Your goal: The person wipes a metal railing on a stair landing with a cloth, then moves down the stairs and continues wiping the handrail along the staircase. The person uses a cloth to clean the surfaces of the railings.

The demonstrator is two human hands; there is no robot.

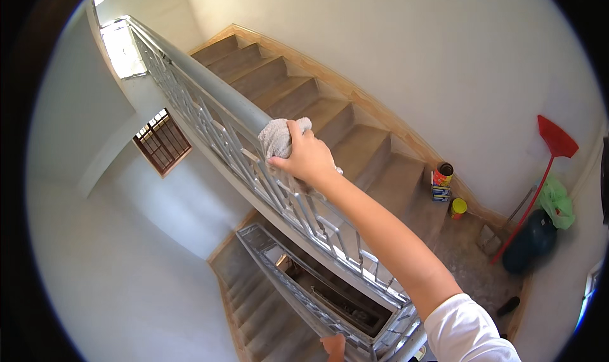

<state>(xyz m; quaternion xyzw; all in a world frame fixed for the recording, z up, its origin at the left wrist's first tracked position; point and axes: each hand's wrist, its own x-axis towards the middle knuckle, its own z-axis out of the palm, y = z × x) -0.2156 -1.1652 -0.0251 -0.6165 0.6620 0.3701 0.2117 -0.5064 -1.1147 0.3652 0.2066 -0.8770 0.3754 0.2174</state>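
Observation:
My right hand (pixel 311 155) grips a crumpled grey-white cloth (pixel 276 136) against the round grey metal handrail (pixel 214 84) of the upward flight. The thumb lies on the near side and the fingers reach over the top. Part of the cloth hangs below my palm, and the hand hides the rail beneath it. Below the handrail runs a silver-painted metal balustrade (pixel 223 141). At the bottom edge, my left hand (pixel 334 345) is partly in view at the handrail of the downward flight (pixel 290 293). Its grip is too hidden to make out.
Concrete stairs (pixel 361 138) climb along the wall. On the lowest steps stand stacked boxes (pixel 441 193), an open tin (pixel 443 169) and a yellow-lidded can (pixel 458 206). A red broom (pixel 557 136), dustpan (pixel 489 239) and dark rounded container (pixel 529 245) with a green bag (pixel 556 202) occupy the landing corner.

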